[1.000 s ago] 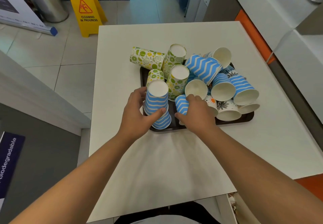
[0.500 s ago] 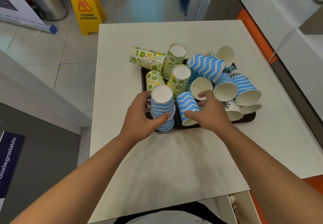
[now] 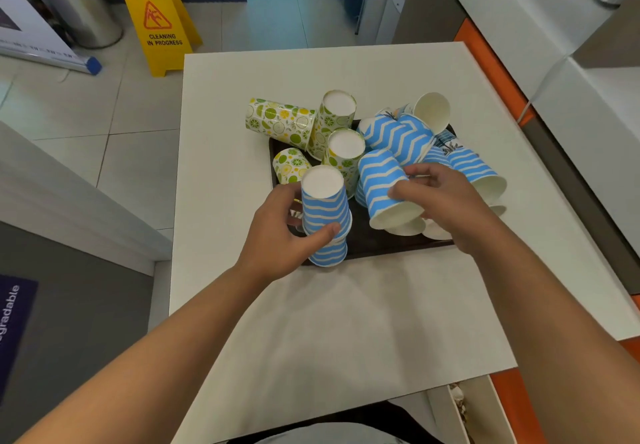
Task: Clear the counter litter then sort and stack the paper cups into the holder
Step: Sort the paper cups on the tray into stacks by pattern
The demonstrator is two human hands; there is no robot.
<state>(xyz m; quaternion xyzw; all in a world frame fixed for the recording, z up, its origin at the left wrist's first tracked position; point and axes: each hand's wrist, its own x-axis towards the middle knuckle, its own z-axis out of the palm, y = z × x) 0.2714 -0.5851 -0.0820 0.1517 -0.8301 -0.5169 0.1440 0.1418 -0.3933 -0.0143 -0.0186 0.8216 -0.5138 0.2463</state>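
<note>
Head view: left hand (image 3: pixel 277 235) wraps the upside-down blue stack (image 3: pixel 325 215) at the tray (image 3: pixel 381 251) front edge, right hand (image 3: pixel 440 201) pinches a tilted blue cup (image 3: pixel 384 187) just beside it. Featherlight thin paper, likely crushes easily; hold mid-wall, gently.

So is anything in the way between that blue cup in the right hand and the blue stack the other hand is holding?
Nothing visible. The blue zigzag cup in the right hand is beside the blue stack in the left hand, with only the bare dark tray between.
</note>
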